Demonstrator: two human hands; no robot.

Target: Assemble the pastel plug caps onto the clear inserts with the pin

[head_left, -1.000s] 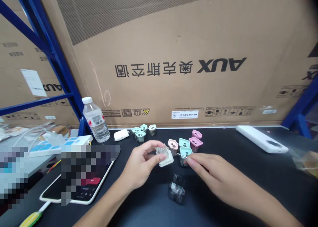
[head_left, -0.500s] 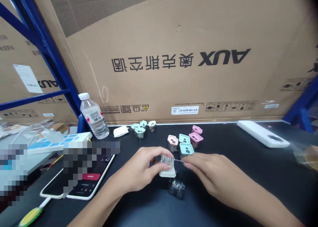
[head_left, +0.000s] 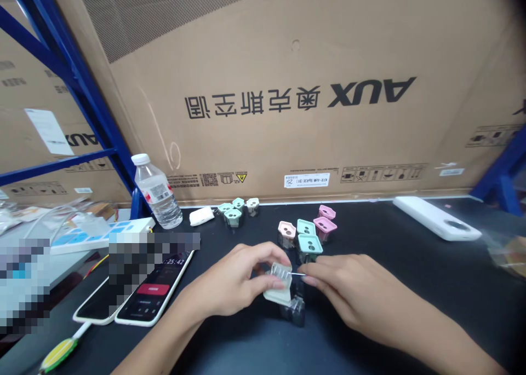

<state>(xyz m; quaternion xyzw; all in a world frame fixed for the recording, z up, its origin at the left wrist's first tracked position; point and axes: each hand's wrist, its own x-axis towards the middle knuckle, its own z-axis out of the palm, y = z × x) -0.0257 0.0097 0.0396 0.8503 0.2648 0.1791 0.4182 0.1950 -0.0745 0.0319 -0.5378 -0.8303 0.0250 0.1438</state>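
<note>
My left hand (head_left: 230, 282) pinches a small ribbed clear plastic part with a white base (head_left: 278, 283) between thumb and fingers. My right hand (head_left: 353, 290) holds a thin metal pin (head_left: 298, 274) between its fingertips, with the pin's tip at the clear part's edge. Just beyond the hands stand a mint-capped part (head_left: 310, 247) and a pink-capped one (head_left: 286, 234), among a small group of similar pieces. A dark, clear-bodied part (head_left: 296, 311) sits under the held piece, partly hidden by it.
Farther back are several more mint-capped parts (head_left: 233, 213), a white earbud case (head_left: 201, 216) and a water bottle (head_left: 158, 195). Left of the hands lie phones (head_left: 135, 298) and a power strip (head_left: 78, 239). A white power bank (head_left: 435, 218) sits right, before a cardboard carton (head_left: 296, 90).
The clear part is tilted more in my left hand, with its ribbed face turned toward me. Both hands have shifted slightly, and the pin stays at its edge. The view has tilted a little.
</note>
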